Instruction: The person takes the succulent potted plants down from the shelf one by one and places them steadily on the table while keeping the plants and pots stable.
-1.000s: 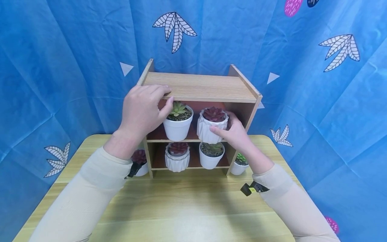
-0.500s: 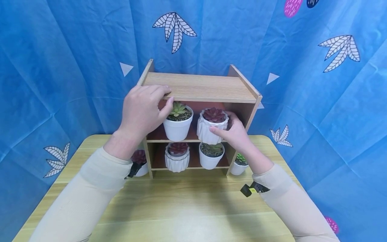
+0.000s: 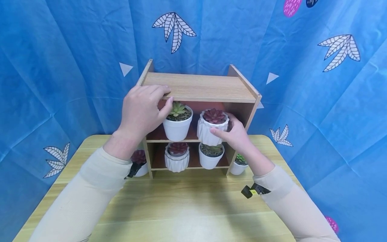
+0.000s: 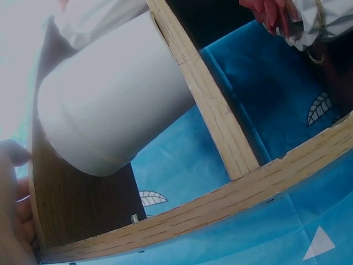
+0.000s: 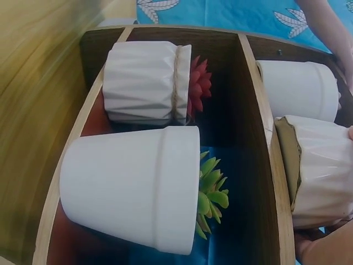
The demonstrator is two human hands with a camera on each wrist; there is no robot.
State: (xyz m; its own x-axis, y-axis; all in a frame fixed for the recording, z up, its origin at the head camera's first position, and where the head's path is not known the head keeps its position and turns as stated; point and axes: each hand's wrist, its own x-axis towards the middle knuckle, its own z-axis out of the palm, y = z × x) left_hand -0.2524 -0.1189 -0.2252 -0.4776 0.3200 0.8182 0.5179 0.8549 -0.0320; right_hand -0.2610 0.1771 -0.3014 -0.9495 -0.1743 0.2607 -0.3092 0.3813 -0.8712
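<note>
In the head view my right hand [image 3: 235, 135] grips a white pleated pot [image 3: 209, 133] with a dark red succulent, thumb across its front and fingers around its right side. The pot is at the front of the upper compartment of a small wooden shelf [image 3: 199, 84]. Seen from the right wrist, the pot's brown base [image 5: 289, 157] overlaps the middle board's front edge. My left hand [image 3: 140, 109] holds the shelf's top board at the left, fingers over it and thumb at its front edge. Close by stands a smooth white pot [image 3: 177, 130] with a green succulent.
The lower compartment holds a pleated pot [image 3: 177, 163] with a red succulent and a smooth pot [image 3: 209, 162] with a green one. Potted succulents flank the shelf, one at left [image 3: 141, 170] and one at right [image 3: 239, 168]. A blue curtain [image 3: 217, 37] hangs behind the wooden table [image 3: 187, 208].
The pleated pot in my right hand has come very slightly down and forward. My left hand stays in place on the top board.
</note>
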